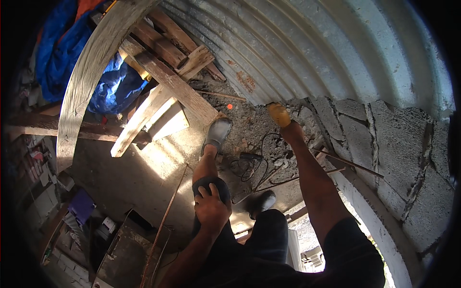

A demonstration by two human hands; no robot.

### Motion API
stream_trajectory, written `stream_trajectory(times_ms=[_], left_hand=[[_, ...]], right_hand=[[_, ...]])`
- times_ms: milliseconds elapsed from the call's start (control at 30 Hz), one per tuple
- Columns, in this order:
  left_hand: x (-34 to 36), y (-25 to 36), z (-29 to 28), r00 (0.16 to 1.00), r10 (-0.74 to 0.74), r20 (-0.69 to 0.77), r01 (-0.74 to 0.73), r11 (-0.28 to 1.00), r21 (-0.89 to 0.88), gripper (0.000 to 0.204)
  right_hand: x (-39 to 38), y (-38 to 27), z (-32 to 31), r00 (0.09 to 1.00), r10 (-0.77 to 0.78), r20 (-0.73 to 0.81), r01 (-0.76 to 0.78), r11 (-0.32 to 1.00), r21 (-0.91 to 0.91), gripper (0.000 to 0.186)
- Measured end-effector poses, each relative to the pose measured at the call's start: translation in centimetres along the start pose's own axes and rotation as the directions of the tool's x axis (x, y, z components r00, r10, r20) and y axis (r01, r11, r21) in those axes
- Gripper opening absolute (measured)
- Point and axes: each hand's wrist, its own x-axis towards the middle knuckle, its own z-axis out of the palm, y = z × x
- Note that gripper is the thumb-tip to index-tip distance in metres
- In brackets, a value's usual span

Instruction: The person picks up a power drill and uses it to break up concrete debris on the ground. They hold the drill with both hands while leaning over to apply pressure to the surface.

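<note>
Wooden planks (170,80) lie beside a crumpled blue tarp (57,67), with a purple object (81,206), perhaps plastic, lower left.

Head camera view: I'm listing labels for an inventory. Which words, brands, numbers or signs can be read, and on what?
No text can be read anywhere.
Yellow tool in the right hand: too small to make out any marking.
Metal sheet: brownish patches, no legible letters.
Blue tarp: none legible.

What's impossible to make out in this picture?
In the head view:
Yellow object: its near end, covered by the right hand.
Left hand: its palm, turned down against the knee.
Metal sheet: its top, cut off by the upper edge.
Blue tarp: partly behind the grey plank.
Rubble: pieces too small.
</note>
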Motion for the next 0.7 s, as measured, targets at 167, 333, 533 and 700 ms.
stream_trajectory(times_ms=[167,333,533,700], left_hand=[[-0.1,-0.7,0.2,0.999,0.029,-0.03,-0.028,0.999,0.035,0.083],[-0.1,-0.7,0.1,0.999,0.034,-0.042,-0.032,0.999,0.038,0.082],[0.0,-0.5,-0.1,0.998,0.041,-0.039,-0.04,0.999,0.03,0.082],[-0.1,-1.2,0.5,0.998,0.032,-0.047,-0.03,0.999,0.037,0.083]], right_hand=[[-0.5,-0.9,-0.3,1.0,-0.01,0.017,0.01,1.0,0.006,0.047],[0.0,-0.5,0.0,1.0,-0.017,0.014,0.016,1.0,0.024,0.047],[0.7,0.1,0.3,1.0,-0.011,0.01,0.011,1.0,0.013,0.047],[0.2,-0.8,0.5,1.0,0.008,0.031,-0.008,1.0,0.011,0.046]])
